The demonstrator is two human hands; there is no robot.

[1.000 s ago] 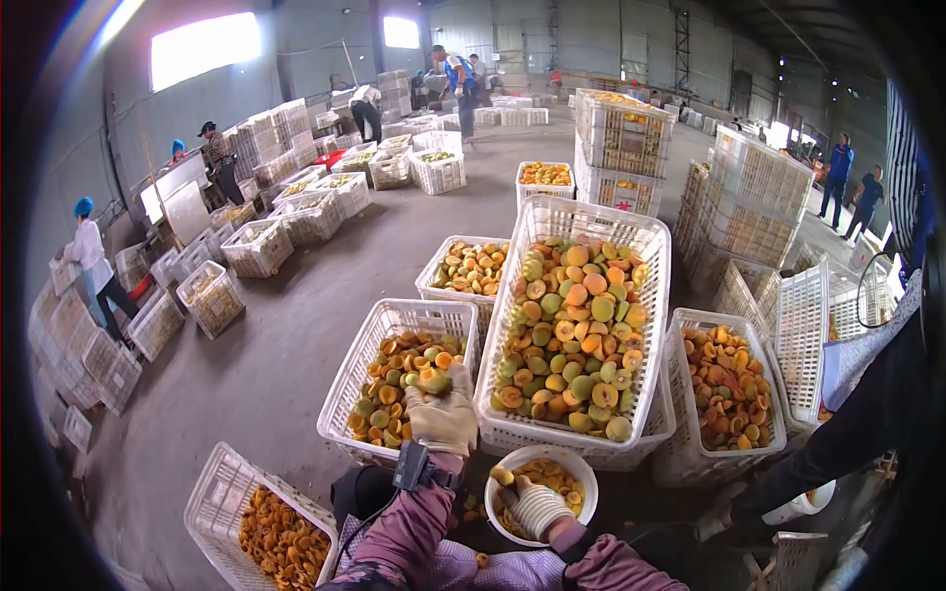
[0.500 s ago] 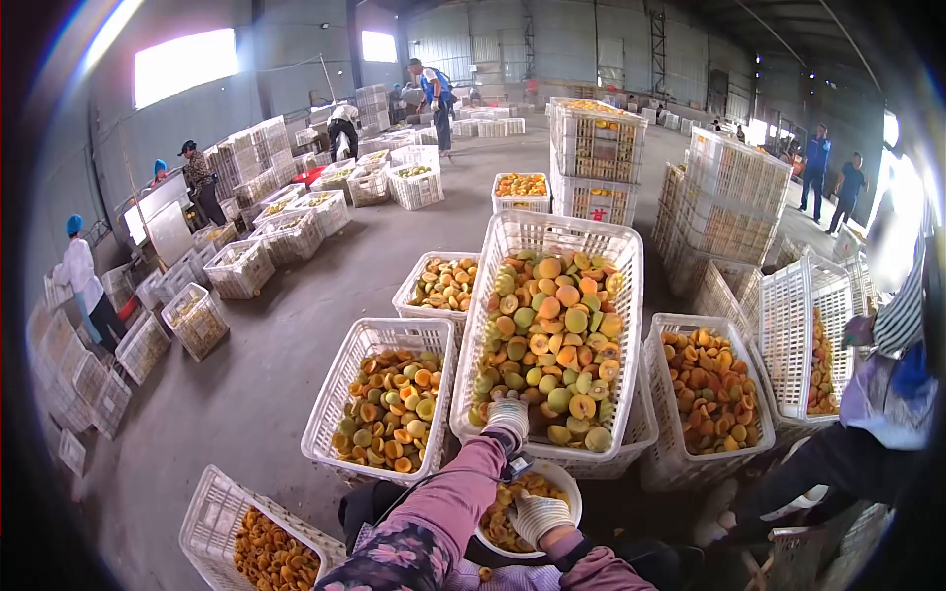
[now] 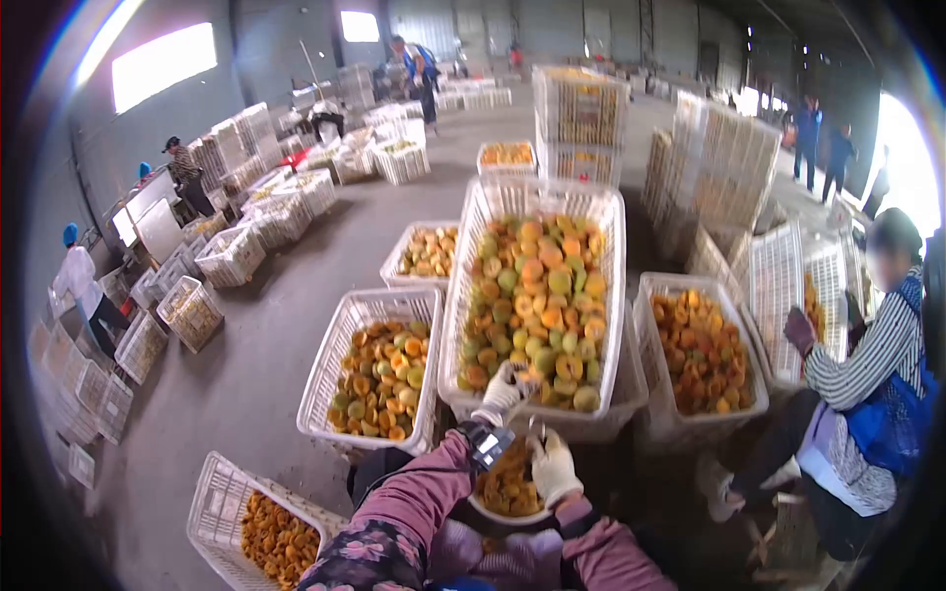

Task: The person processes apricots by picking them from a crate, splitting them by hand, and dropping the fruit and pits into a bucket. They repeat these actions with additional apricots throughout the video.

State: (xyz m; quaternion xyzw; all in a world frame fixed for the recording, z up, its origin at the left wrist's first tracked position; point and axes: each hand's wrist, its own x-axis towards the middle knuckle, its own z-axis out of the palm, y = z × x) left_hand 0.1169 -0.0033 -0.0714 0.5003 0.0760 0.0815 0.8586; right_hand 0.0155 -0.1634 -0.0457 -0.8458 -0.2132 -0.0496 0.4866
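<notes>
Crate (image 3: 615,295) of apricots (image 3: 537,310), bucket (image 3: 505,518) of halves (image 3: 506,483), floor (image 3: 261,379) stretching left. Left hand (image 3: 504,393), right hand (image 3: 555,470) curled, can't tell on what.

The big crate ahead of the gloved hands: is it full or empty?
Well filled, not empty: fruit hides the floor of the crate, though bare wall shows above it at the far end.

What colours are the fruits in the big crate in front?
The fruits are mostly orange and green; the head view shows them best.
</notes>
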